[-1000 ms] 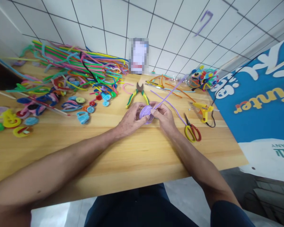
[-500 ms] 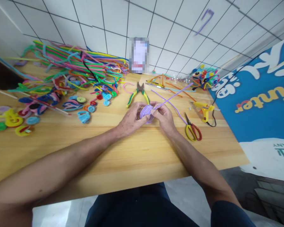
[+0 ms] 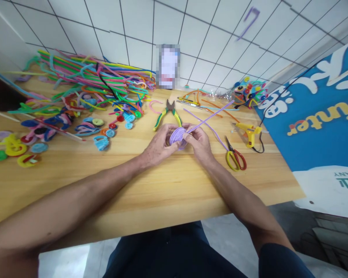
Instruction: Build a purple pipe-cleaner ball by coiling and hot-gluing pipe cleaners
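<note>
Between my hands is a purple pipe cleaner coil, wound in several loops, with a straight end sticking out up and to the right. My left hand grips the coil's left side, thumb along its lower edge. At the right side, my right hand pinches the coil near where the free end leaves it. Just beyond my hands lie pliers with green and yellow handles, jaws pointing away. A loose purple pipe cleaner runs on the table to the right, reaching the scissors, which have one yellow and one red handle.
A large heap of coloured pipe cleaners fills the back left. Small coiled pieces lie left of my hands. A yellow glue gun with a black cord is at the right. A phone with a blurred screen leans on the tiled wall.
The whole view has shifted slightly. Both hands still hold the purple coil in nearly the same grip, and the other things on the table stay in place.
</note>
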`<state>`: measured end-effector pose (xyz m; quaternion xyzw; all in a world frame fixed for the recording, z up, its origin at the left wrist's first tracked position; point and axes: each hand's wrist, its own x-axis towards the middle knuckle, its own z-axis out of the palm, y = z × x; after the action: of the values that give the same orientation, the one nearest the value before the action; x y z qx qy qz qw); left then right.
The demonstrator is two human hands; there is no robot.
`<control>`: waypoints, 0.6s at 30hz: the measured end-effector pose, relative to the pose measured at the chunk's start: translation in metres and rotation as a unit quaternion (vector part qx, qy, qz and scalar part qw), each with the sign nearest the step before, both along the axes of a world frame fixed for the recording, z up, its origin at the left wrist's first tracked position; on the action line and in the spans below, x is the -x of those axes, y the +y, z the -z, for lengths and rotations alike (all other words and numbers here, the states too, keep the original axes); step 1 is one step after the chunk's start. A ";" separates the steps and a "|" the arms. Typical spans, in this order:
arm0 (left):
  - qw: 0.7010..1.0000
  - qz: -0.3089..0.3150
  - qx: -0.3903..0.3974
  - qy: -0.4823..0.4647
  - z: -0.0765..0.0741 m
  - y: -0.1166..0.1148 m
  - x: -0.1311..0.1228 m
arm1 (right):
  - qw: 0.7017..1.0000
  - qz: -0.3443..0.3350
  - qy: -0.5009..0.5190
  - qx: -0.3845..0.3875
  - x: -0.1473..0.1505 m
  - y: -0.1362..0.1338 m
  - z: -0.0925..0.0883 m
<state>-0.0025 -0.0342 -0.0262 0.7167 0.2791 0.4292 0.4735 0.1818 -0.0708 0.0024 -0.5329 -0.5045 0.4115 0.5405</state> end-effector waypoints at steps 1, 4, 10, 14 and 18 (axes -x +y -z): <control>1.000 0.001 0.000 -0.005 0.000 0.000 -0.001 | 1.000 0.001 0.005 -0.003 0.000 0.000 0.001; 1.000 -0.002 -0.001 -0.011 0.000 0.000 -0.002 | 1.000 0.000 0.019 -0.008 0.000 0.002 0.002; 1.000 0.008 0.011 -0.014 -0.002 0.000 -0.001 | 0.999 -0.015 -0.012 -0.050 -0.005 -0.002 -0.005; 1.000 0.014 0.021 -0.010 -0.004 0.001 0.000 | 0.986 -0.001 -0.117 -0.116 -0.014 -0.007 -0.018; 1.000 0.010 0.026 0.005 -0.003 0.000 0.001 | 0.980 0.068 -0.169 -0.085 -0.042 -0.021 -0.034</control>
<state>-0.0038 -0.0338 -0.0233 0.7090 0.2856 0.4131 0.4951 0.2241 -0.0916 0.0364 -0.5800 -0.5844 0.2338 0.5170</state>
